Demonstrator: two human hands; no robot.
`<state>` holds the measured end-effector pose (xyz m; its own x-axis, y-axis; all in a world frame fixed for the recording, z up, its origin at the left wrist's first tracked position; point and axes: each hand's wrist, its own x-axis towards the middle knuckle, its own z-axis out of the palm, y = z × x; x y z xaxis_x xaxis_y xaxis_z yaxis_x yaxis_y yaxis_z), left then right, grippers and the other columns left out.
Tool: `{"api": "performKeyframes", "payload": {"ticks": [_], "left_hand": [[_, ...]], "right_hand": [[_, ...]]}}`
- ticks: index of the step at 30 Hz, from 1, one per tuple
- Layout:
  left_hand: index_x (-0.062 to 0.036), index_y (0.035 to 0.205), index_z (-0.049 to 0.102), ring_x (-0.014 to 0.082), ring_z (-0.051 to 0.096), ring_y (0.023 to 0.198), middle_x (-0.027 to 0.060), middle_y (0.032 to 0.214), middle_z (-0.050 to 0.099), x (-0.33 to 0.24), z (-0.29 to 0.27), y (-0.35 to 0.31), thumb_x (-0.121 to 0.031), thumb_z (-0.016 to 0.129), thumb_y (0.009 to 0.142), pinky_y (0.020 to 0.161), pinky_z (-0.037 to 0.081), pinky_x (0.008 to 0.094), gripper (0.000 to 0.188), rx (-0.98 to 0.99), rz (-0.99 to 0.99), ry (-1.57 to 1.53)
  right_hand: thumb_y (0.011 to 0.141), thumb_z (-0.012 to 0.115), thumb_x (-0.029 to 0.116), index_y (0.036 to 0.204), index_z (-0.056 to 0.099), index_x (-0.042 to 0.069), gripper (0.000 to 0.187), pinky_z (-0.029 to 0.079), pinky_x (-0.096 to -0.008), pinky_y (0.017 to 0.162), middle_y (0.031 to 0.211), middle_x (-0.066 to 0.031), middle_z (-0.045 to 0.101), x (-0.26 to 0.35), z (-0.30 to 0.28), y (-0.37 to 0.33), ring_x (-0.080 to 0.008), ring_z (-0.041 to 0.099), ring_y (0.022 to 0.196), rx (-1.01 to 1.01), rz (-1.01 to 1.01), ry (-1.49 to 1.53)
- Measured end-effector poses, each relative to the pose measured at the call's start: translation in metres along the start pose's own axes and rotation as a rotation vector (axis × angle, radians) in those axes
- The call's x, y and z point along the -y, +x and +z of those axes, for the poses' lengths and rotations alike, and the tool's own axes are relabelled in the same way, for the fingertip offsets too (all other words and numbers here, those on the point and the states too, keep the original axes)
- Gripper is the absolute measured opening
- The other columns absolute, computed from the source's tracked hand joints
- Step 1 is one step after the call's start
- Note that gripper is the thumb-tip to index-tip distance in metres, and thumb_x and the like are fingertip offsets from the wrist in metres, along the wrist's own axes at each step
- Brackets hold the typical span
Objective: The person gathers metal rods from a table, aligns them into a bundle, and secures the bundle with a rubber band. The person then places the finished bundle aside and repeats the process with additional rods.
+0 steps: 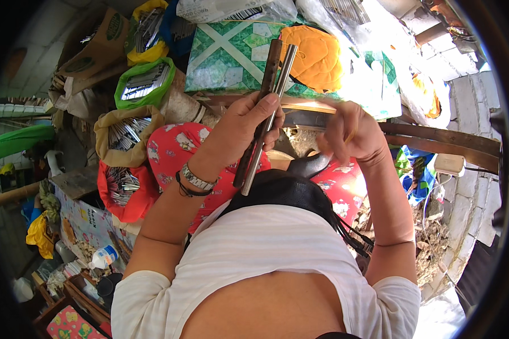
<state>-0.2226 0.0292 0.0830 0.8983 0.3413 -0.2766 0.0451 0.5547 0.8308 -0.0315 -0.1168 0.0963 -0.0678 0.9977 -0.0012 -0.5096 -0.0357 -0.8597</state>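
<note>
My left hand (254,118) is closed around two long pieces held side by side above my lap. One is a shiny silver metal tube (284,72); the other is a dark brown strip with a row of small holes (272,63). Both slant from upper right to lower left. To their right, my right hand (353,133) hangs in the air with curled fingers, partly blurred. A thin yellowish line shows at its fingers, too small to name. Beyond the hands, an orange cloth (314,59) lies on a table with a green patterned cover (220,62).
Bags of metal rods stand at the left: a green bag (144,101), a tan sack (108,148), a red bag (134,210) and a yellow bag (147,58). A cardboard box (99,48) is behind them. A curved wooden beam (441,144) and a white brick wall (472,192) bound the right.
</note>
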Motion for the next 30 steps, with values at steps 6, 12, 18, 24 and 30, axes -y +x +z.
{"api": "performKeyframes", "payload": {"ticks": [6,12,18,24,30], "left_hand": [[-0.0034,0.096,0.054,0.0074,0.051,0.057,0.0031,0.079,0.054,0.003,-0.001,-0.002,-0.037,0.048,0.102,0.049,0.044,0.0224,0.035,0.004,0.072,0.234],[-0.0027,0.097,0.053,0.0067,0.051,0.055,0.002,0.075,0.054,0.008,0.007,-0.001,-0.033,0.046,0.104,0.049,0.043,0.0217,0.032,0.095,0.083,0.315],[-0.0027,0.098,0.054,0.0052,0.05,0.053,0.0008,0.069,0.055,0.015,0.012,-0.003,-0.031,0.044,0.104,0.047,0.041,0.0198,0.031,0.18,0.024,0.422],[-0.0029,0.099,0.054,0.0061,0.052,0.052,0.0015,0.066,0.055,0.015,0.0,0.003,-0.035,0.044,0.104,0.047,0.041,0.02,0.034,-0.048,0.091,0.407],[-0.0001,0.101,0.054,0.0078,0.055,0.055,0.0017,0.075,0.055,0.035,0.016,0.005,-0.031,0.048,0.102,0.049,0.046,0.0234,0.032,0.015,0.063,0.303]], "right_hand": [[0.102,0.046,0.044,0.089,0.068,-0.007,0.056,0.041,-0.026,0.047,0.065,-0.0132,0.063,0.0,-0.001,0.014,-0.0152,0.044,0.039,-0.432,0.448,-0.237],[0.095,0.057,0.035,0.077,0.07,-0.005,0.046,0.038,-0.0246,0.041,0.063,-0.0127,0.063,-0.008,-0.001,0.013,-0.0119,0.046,0.041,-0.172,0.629,-0.342],[0.083,0.072,0.024,0.08,0.073,-0.001,0.026,0.042,-0.0245,0.044,0.065,-0.0069,0.064,-0.02,0.003,0.011,-0.0101,0.055,0.047,-0.067,0.661,-0.479],[0.084,0.075,0.039,0.092,0.07,0.004,0.037,0.049,-0.0253,0.053,0.074,-0.0026,0.065,-0.045,-0.009,0.006,-0.0123,0.067,0.064,-0.582,0.465,-0.034],[0.089,0.07,0.035,0.091,0.069,0.006,0.029,0.049,-0.0257,0.057,0.079,-0.0014,0.064,-0.062,0.002,0.009,-0.0115,0.064,0.067,-0.61,0.378,0.18]]}}
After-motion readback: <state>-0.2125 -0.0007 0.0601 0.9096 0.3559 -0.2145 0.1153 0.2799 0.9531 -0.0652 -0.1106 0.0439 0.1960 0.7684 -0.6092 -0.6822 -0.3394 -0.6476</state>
